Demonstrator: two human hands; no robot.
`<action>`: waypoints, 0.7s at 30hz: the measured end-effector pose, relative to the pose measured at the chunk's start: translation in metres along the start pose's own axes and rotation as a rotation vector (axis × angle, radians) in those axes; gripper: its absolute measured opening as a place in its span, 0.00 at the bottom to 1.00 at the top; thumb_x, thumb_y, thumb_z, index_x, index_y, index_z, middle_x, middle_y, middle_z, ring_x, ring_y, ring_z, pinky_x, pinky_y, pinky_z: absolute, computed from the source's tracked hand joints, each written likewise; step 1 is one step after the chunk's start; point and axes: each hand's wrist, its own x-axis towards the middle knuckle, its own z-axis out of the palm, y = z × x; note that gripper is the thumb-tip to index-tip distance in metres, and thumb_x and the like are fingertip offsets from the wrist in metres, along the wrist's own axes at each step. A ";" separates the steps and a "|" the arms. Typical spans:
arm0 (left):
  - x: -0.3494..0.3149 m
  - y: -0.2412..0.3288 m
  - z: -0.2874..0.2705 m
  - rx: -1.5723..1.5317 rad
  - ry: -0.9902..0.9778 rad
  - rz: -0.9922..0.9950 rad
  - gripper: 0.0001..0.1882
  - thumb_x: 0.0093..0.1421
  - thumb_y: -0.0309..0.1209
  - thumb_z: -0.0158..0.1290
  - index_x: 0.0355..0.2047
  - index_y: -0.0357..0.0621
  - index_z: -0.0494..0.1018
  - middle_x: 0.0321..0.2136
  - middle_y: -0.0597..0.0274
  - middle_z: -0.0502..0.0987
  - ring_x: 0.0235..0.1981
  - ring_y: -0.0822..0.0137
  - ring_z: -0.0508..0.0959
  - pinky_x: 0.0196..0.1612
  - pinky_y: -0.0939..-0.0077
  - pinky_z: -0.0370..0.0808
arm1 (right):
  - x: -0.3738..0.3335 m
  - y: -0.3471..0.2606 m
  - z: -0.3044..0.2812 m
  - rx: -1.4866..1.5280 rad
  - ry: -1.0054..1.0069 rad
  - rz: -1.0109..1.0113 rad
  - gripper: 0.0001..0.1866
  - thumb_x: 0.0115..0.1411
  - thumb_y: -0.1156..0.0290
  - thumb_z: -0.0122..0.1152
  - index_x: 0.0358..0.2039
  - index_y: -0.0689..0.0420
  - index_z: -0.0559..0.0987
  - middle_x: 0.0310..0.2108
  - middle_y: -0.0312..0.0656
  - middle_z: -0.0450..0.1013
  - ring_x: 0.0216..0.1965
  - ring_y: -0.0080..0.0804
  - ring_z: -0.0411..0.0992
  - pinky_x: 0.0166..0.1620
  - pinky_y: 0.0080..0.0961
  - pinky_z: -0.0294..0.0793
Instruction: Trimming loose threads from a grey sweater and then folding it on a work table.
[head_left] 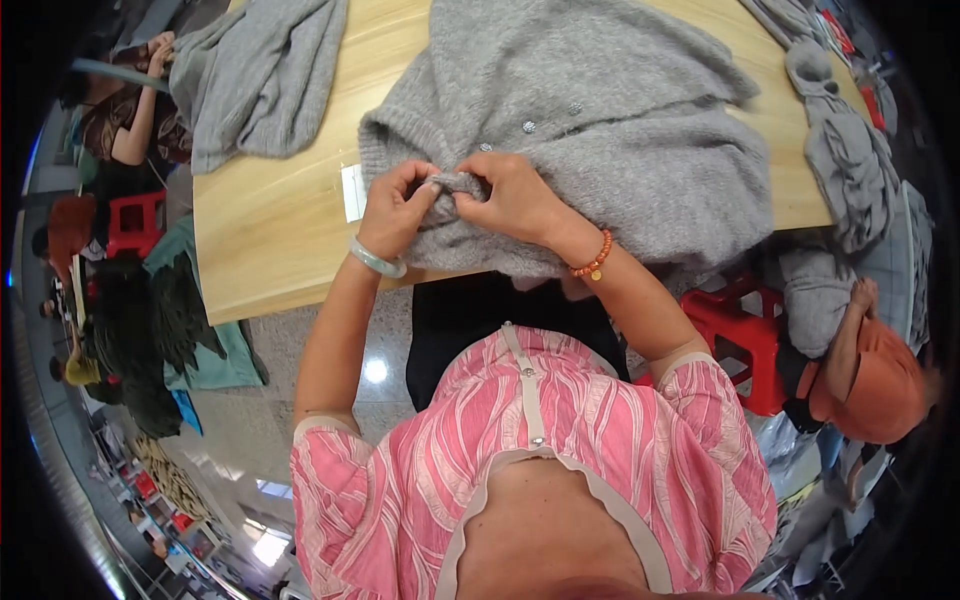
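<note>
A grey knitted cardigan (640,175) with several sparkly round buttons is spread over the wooden table in front of me, its lower part reaching the near edge. My left hand (397,205) pinches a small fold of its knit between thumb and fingers. Close beside it, my right hand (513,197) grips the same fold from the other side. Both hands sit near the cardigan's ribbed edge at its left. Whatever small detail lies between the fingertips is hidden by the bunched knit.
Another grey knit garment (262,85) lies at the table's far left. A small white card (353,193) rests on the wooden table (260,240) by my left hand. More grey knits (845,150) hang at the right edge. Red stools (745,345) and other people are on both sides.
</note>
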 end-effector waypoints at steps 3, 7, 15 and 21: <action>-0.006 -0.006 -0.007 -0.040 -0.097 -0.061 0.05 0.58 0.23 0.49 0.34 0.36 0.72 0.29 0.71 0.73 0.30 0.83 0.69 0.33 0.89 0.66 | -0.007 -0.005 0.006 0.070 -0.048 0.103 0.14 0.45 0.70 0.62 0.33 0.64 0.78 0.21 0.45 0.72 0.21 0.27 0.70 0.26 0.24 0.68; -0.020 -0.003 -0.003 -0.052 -0.100 -0.064 0.05 0.57 0.23 0.51 0.35 0.36 0.72 0.29 0.71 0.73 0.29 0.83 0.69 0.32 0.90 0.66 | -0.018 -0.002 0.010 0.087 -0.049 0.070 0.13 0.46 0.71 0.61 0.34 0.63 0.78 0.21 0.42 0.72 0.20 0.22 0.68 0.25 0.21 0.67; -0.032 0.009 0.003 -0.009 -0.023 -0.036 0.06 0.56 0.20 0.52 0.35 0.35 0.73 0.29 0.69 0.75 0.29 0.82 0.72 0.31 0.88 0.70 | -0.014 -0.009 0.007 0.019 -0.018 -0.079 0.13 0.45 0.71 0.60 0.33 0.62 0.77 0.22 0.47 0.72 0.20 0.32 0.70 0.26 0.26 0.69; -0.034 0.003 0.012 0.180 0.112 0.183 0.05 0.57 0.20 0.51 0.34 0.36 0.73 0.29 0.69 0.74 0.30 0.80 0.72 0.32 0.86 0.70 | -0.013 -0.010 0.007 0.008 -0.003 -0.080 0.13 0.44 0.71 0.60 0.32 0.63 0.77 0.22 0.48 0.72 0.21 0.35 0.71 0.27 0.28 0.70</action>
